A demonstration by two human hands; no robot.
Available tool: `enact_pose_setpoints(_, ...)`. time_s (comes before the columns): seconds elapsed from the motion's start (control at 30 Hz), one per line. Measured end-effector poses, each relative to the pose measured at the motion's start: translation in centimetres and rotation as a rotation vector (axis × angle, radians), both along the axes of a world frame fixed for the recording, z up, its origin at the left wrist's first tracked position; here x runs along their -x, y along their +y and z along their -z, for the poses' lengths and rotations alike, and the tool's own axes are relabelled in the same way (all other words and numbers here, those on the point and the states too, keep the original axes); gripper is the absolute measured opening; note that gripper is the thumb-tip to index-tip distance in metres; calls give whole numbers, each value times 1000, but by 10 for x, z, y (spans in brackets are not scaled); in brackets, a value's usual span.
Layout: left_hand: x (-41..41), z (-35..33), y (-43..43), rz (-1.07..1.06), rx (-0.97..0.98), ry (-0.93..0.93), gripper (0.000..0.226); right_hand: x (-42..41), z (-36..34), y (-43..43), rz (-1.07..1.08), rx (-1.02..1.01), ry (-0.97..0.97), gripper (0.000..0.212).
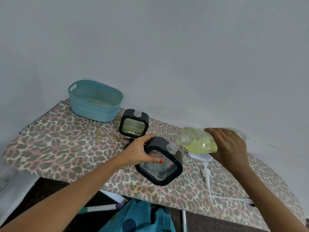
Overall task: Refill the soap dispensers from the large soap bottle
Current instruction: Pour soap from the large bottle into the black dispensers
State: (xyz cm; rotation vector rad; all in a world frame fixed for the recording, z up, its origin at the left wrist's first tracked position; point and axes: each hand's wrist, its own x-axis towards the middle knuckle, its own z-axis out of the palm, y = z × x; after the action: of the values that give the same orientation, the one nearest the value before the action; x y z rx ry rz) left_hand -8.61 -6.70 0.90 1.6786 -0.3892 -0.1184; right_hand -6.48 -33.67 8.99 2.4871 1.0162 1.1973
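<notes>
Wall point(167, 47): plain pale surface, behind and above the held dispenser
Ironing board point(66, 148): leopard-print cover; carries everything listed here and runs out to both sides of the held dispenser
Basket point(93, 113): teal, perforated, oval; well apart from the held dispenser, to its far left and close to the wall
Cloth point(138, 216): teal with dark spots, below the held dispenser, at the near edge of the view
Large soap bottle point(200, 139): clear, holding yellow-green soap; tipped almost flat just right of the held dispenser, with its uncapped mouth at that dispenser's neck
Held dispenser point(160, 169): black rounded-square frame round a textured clear pane; tilted, open threaded neck pointing up and to the right; whether its lower corner rests on the board cannot be told
Second dispenser point(134, 125): same design, upright, neck uncapped; just behind the held dispenser, apart from it
Right hand point(229, 146): grasps the bottle's body from above, right of the held dispenser; a ring on one finger
Left hand point(138, 151): grips the held dispenser's upper left corner, fingers over the frame, thumb on the pane
White tray point(200, 156): low and small, right of the held dispenser, beneath the bottle
Pump point(205, 173): white, lying flat with its tube trailing, to the near right of the held dispenser
</notes>
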Motion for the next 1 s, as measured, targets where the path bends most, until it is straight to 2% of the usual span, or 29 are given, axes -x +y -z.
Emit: enact_pose_setpoints(1.0,4,-1,0,-12,-5,-3,53,-1,-2,-3,11,3,-11,68)
